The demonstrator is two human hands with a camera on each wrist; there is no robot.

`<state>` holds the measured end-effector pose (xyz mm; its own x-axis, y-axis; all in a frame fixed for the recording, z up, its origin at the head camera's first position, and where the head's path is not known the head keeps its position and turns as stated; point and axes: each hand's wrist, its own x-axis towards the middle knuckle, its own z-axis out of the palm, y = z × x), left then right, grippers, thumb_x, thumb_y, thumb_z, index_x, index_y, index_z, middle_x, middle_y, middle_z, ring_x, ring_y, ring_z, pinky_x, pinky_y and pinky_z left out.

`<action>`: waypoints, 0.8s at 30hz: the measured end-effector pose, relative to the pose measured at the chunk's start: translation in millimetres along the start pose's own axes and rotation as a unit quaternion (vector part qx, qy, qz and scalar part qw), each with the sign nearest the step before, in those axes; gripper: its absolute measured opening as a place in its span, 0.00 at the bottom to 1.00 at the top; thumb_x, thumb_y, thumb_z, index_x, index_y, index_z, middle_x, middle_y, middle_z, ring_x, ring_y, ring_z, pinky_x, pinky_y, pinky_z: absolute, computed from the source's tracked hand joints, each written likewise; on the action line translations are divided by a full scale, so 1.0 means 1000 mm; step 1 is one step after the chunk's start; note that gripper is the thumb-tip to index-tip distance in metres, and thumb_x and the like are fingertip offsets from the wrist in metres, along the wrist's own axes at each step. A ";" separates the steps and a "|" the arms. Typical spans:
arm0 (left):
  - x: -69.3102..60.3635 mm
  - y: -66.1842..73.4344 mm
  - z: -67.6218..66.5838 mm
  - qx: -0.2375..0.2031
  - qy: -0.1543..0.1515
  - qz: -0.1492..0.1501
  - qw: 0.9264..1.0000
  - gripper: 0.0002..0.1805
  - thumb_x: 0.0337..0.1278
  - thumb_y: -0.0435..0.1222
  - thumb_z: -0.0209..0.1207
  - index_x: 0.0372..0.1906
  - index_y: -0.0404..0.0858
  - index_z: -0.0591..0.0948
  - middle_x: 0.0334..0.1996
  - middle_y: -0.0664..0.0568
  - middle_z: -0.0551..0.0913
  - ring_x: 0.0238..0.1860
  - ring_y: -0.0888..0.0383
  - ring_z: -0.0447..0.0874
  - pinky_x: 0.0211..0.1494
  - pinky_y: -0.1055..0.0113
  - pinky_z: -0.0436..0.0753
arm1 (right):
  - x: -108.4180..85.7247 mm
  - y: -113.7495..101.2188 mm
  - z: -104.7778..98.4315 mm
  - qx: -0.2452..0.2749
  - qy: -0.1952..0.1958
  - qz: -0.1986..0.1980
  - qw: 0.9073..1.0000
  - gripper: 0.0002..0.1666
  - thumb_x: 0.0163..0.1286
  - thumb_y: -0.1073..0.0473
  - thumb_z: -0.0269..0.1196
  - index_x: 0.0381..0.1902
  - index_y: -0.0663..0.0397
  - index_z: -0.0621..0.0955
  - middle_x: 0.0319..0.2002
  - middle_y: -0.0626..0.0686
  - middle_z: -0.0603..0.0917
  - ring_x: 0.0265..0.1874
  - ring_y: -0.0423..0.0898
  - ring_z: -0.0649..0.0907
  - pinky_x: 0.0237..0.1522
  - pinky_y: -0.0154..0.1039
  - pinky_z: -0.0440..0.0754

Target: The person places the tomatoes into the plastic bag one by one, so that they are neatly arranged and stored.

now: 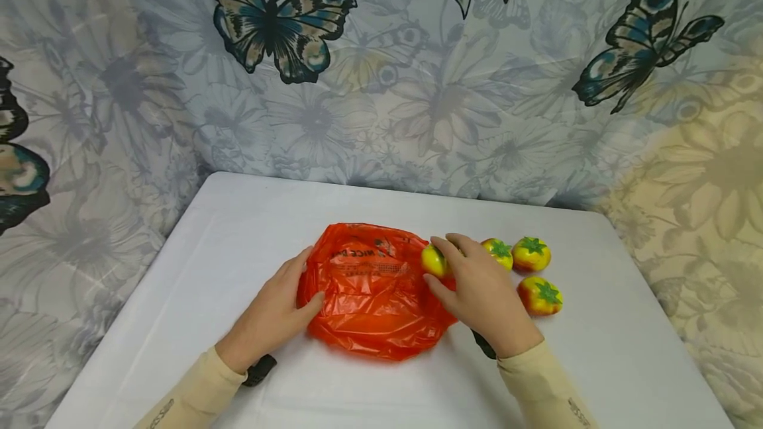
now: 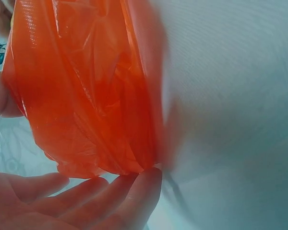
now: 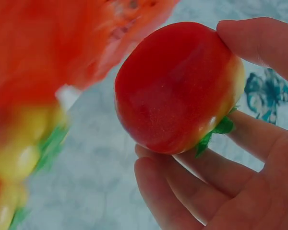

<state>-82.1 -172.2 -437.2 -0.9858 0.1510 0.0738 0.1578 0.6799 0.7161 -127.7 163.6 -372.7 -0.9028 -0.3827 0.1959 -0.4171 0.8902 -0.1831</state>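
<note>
Left hand (image 1: 271, 316) half closed, thumb and fingers gripping the red bag (image 1: 378, 313) mid-frame; right hand (image 1: 484, 296), partly curled, holds a fruit (image 3: 175, 91) by the bag's right edge: best steady the plastic, keeping that grip light

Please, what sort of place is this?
Probably an indoor corner set up for filming: a white, round-cornered table faces mostly grey-blue walls printed with flowers and large butterflies, and the glossy, round red-and-yellow fruit with green fabric-like leaves looks artificial.
</note>
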 end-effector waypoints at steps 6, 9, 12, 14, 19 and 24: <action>-0.001 0.001 -0.001 -0.004 0.000 -0.008 1.000 0.47 0.73 0.43 0.65 0.88 0.41 0.55 0.83 0.42 0.67 0.79 0.40 0.72 0.79 0.38 0.75 | 0.028 -0.031 0.012 0.037 -0.018 -0.042 0.998 0.37 0.69 0.43 0.75 0.71 0.50 0.80 0.66 0.58 0.83 0.62 0.58 0.85 0.61 0.57 0.90; -0.001 0.001 -0.002 -0.007 0.002 -0.005 1.000 0.46 0.73 0.43 0.65 0.88 0.40 0.56 0.83 0.42 0.67 0.80 0.40 0.71 0.79 0.38 0.76 | 0.043 -0.046 0.021 0.056 -0.031 -0.064 0.996 0.36 0.70 0.44 0.75 0.71 0.49 0.80 0.64 0.55 0.84 0.60 0.54 0.86 0.61 0.54 0.90; 0.002 0.001 -0.002 -0.006 0.002 0.001 1.000 0.46 0.73 0.43 0.65 0.87 0.39 0.56 0.82 0.43 0.67 0.80 0.40 0.72 0.78 0.39 0.77 | 0.057 -0.058 0.031 0.063 -0.040 -0.082 0.994 0.35 0.71 0.45 0.74 0.71 0.49 0.80 0.64 0.53 0.84 0.58 0.51 0.87 0.61 0.50 0.90; 0.002 0.000 -0.003 -0.006 0.001 0.001 1.000 0.46 0.73 0.42 0.65 0.87 0.39 0.56 0.82 0.43 0.67 0.79 0.41 0.72 0.77 0.40 0.78 | 0.064 -0.065 0.038 0.066 -0.049 -0.092 0.992 0.35 0.71 0.45 0.74 0.71 0.50 0.80 0.63 0.54 0.85 0.57 0.50 0.87 0.61 0.49 0.90; 0.002 -0.001 -0.001 -0.015 -0.008 -0.002 1.000 0.46 0.73 0.42 0.65 0.88 0.39 0.55 0.82 0.44 0.67 0.78 0.41 0.74 0.76 0.40 0.79 | 0.075 -0.076 0.049 0.064 -0.077 -0.097 0.990 0.35 0.72 0.45 0.74 0.71 0.52 0.80 0.64 0.55 0.84 0.56 0.49 0.87 0.61 0.48 0.90; 0.000 -0.001 0.000 -0.020 -0.007 -0.002 1.000 0.47 0.73 0.42 0.65 0.88 0.40 0.55 0.82 0.45 0.67 0.77 0.42 0.74 0.77 0.41 0.79 | 0.081 -0.081 0.054 0.057 -0.099 -0.090 0.989 0.37 0.72 0.45 0.73 0.73 0.51 0.78 0.67 0.55 0.83 0.58 0.49 0.86 0.63 0.50 0.90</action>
<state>-82.3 -172.5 -437.5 -0.9855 0.1579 0.0621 0.1511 0.6513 0.7436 -173.0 47.3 -394.5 -0.8107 -0.5837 0.0454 -0.5722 0.7736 -0.2723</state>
